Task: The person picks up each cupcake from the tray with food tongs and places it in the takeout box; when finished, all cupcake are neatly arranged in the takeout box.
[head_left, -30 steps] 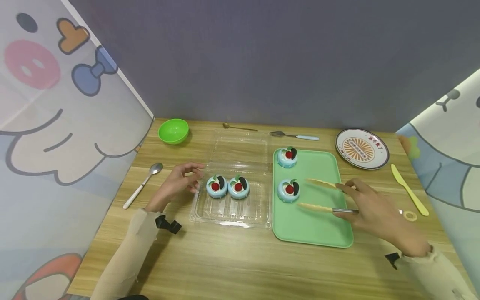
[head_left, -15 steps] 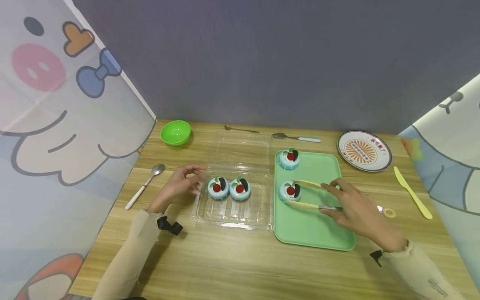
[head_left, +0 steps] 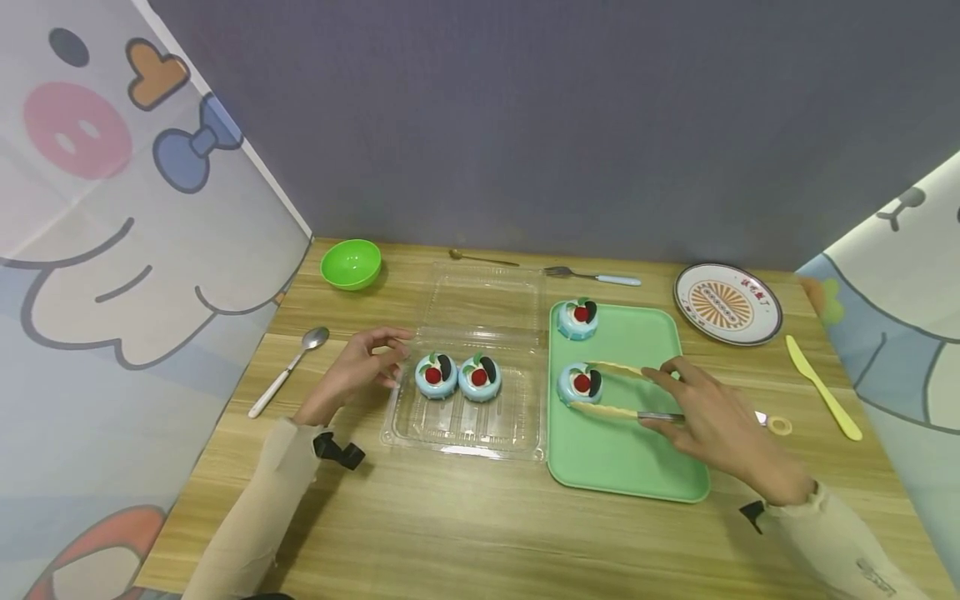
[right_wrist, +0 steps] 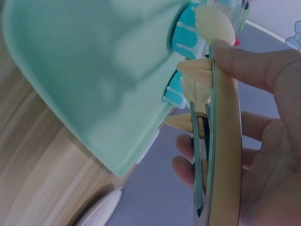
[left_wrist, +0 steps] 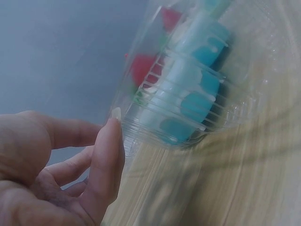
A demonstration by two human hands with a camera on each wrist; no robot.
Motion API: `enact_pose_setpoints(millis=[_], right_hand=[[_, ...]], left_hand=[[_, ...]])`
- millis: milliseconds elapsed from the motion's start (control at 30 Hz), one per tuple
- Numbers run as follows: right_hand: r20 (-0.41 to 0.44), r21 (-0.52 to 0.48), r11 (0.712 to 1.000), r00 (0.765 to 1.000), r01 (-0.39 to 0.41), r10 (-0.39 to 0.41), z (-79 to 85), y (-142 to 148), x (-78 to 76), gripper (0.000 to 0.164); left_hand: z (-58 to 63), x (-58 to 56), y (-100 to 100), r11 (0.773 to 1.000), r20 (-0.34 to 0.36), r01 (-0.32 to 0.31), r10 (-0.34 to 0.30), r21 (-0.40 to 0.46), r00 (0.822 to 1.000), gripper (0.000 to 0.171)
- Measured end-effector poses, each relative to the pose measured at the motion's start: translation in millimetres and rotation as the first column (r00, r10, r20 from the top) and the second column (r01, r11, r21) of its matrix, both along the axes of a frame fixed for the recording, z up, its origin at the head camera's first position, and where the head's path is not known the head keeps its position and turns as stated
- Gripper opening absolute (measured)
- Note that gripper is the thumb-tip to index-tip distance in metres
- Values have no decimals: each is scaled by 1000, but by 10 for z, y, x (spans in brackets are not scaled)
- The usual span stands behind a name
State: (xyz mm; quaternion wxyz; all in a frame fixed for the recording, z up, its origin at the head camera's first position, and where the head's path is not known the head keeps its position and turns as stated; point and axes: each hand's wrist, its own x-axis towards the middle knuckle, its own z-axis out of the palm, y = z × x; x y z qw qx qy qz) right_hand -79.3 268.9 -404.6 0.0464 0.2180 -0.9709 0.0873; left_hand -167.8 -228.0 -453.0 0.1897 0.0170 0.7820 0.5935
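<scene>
My right hand [head_left: 705, 417] grips a pair of tongs [head_left: 611, 410] with pale yellow tips and metal arms. The tips stand on either side of a light-blue toy cupcake [head_left: 573, 384] topped with a red berry, a leaf and a dark biscuit. That cupcake sits on a green tray [head_left: 637, 467]; a similar cupcake [head_left: 577, 320] is behind it. My left hand [head_left: 360, 367] pinches the left rim of an open clear plastic container [left_wrist: 221, 94] between thumb and finger. Inside the container, two more cupcakes [head_left: 437, 377] stand side by side.
Left of the container lie a spoon [head_left: 288, 372] and a green bowl [head_left: 351, 265]. Along the back are a small spoon [head_left: 483, 259] and a fork [head_left: 592, 275]. A patterned plate [head_left: 727, 304] and a yellow knife [head_left: 823, 388] are at the right.
My right hand has moved left with the tongs, bringing their tips from right of the nearer tray cupcake to both its sides. My left hand stays at the container.
</scene>
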Motion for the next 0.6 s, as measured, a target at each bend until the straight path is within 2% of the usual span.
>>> enact_pose_setpoints(millis=[600], right_hand=[[-18,7,1000,1000,8,-7,5,-4,7,64]], left_hand=[[12,12,-3,1000,-1,5,-5,17,1000,38]])
